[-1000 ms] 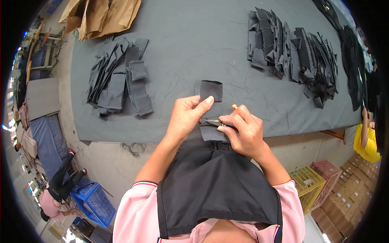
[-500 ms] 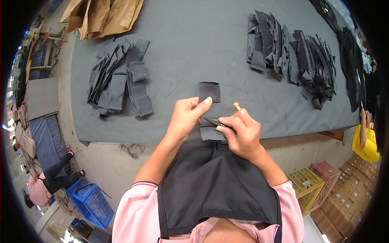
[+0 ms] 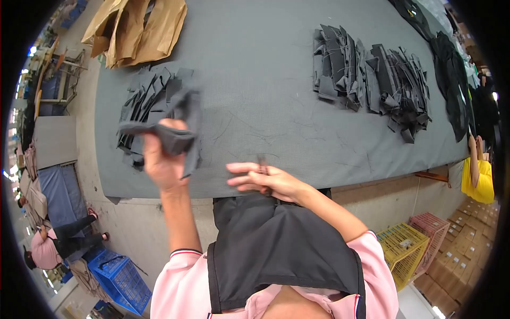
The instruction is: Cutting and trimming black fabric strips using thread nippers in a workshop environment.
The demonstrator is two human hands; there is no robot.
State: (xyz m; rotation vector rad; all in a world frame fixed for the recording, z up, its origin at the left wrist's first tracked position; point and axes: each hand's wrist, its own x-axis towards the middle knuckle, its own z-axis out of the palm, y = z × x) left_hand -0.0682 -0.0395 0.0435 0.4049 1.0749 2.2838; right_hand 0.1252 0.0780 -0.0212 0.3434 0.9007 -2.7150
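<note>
Left hand (image 3: 163,166) is gripping dark fabric (image 3: 177,140) near a strip pile (image 3: 142,95); right hand (image 3: 276,182) is holding a blurred tool (image 3: 263,167).

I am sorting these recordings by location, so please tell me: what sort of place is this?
Probably a garment or sewing workshop: dark fabric strips lie in piles on a cloth-covered table, with a yellow crate and stacked cardboard boxes at the lower right.
</note>
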